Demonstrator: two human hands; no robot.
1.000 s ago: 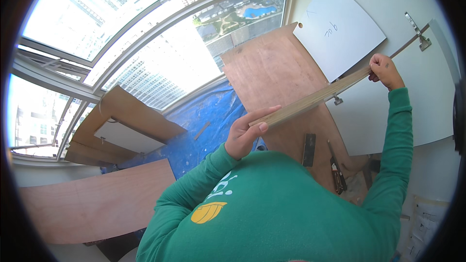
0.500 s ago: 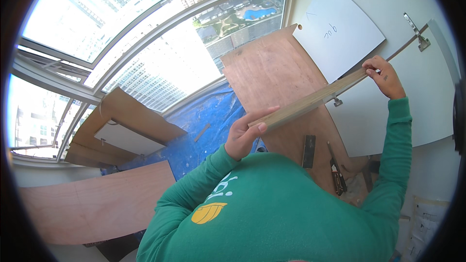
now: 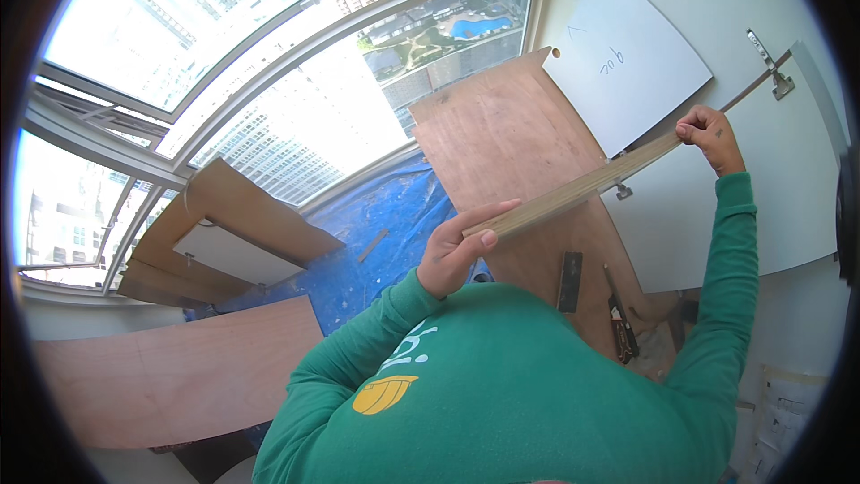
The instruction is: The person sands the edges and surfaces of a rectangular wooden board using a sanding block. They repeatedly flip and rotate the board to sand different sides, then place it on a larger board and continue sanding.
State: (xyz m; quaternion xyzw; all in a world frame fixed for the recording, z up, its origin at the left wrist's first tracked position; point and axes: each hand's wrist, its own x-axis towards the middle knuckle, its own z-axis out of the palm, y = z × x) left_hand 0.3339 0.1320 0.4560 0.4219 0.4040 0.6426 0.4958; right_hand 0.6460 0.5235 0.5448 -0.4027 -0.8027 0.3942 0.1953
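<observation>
Holding a long wood strip (image 3: pixel 573 193) by its two ends, in front of the chest, slanting from lower left to upper right. Clamped at the near end by the left hand (image 3: pixel 448 251), with thumb on the near side and fingers (image 3: pixel 494 210) along the far side. Pinched at the other end by the right hand (image 3: pixel 712 136), with thumb and curled fingers together on the wood. Probably gripped so far apart to steady the full length and leave the middle uncovered.

Crossing, in this view, the edge of a large white panel (image 3: pixel 735 197) with metal hinges (image 3: pixel 624 190); cannot tell whether touching it or just above. Note a plywood sheet (image 3: pixel 502 125) beyond the strip, reaching toward the window (image 3: pixel 305 143). Note too a dark block (image 3: pixel 569 282) and a red-and-black-handled tool (image 3: pixel 623 327) near the body, perhaps laid there for easy reach.

Spread below the window, a blue tarp (image 3: pixel 349 282), likely to guard the floor from scraps. Propped at the left by the window, a brown board (image 3: pixel 251 206), perhaps for want of space elsewhere.
</observation>
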